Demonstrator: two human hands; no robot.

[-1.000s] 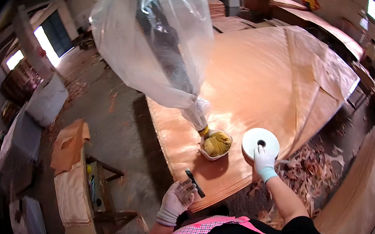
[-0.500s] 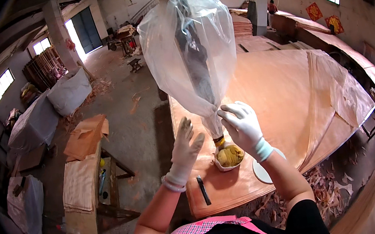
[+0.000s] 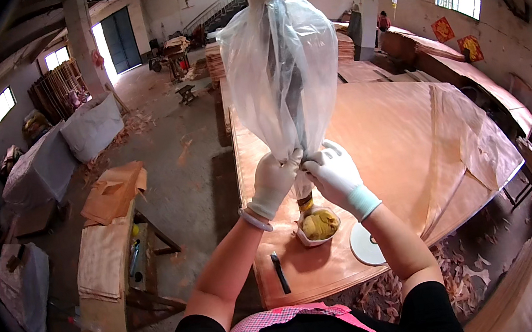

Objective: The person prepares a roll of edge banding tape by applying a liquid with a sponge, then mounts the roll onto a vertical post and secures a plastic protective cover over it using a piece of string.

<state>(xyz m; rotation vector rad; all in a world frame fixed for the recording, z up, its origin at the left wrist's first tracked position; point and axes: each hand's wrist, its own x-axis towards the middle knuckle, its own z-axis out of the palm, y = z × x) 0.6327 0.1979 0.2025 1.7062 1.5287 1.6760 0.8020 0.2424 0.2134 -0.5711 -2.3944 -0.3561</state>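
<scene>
A clear plastic bag (image 3: pixel 316 58) hangs around a dark upright pole-like thing, tied at the top and gathered at the bottom. My left hand (image 3: pixel 275 181), in a white glove, is closed on the bag's gathered lower part. My right hand (image 3: pixel 336 173), gloved too, pinches the same gather from the other side, fingertips almost touching the left ones. Just below stands a small white container with yellow-brown paste (image 3: pixel 321 224). A yellow-and-black banded piece (image 3: pixel 306 202) shows between the bag's lower end and the paste.
Thin reddish wood sheets (image 3: pixel 391 149) form a wide stack under all this. On it lie a narrow black strip-shaped tool (image 3: pixel 281 273) and a flat white disc (image 3: pixel 362 246). A side bench (image 3: pixel 108 318) stands at left. Wood shavings (image 3: pixel 391 297) litter the floor at lower right.
My left hand has come up and right from an open pose to grip the bag. My right hand keeps its pinch, now lower and closer in. The bag looks narrower.
</scene>
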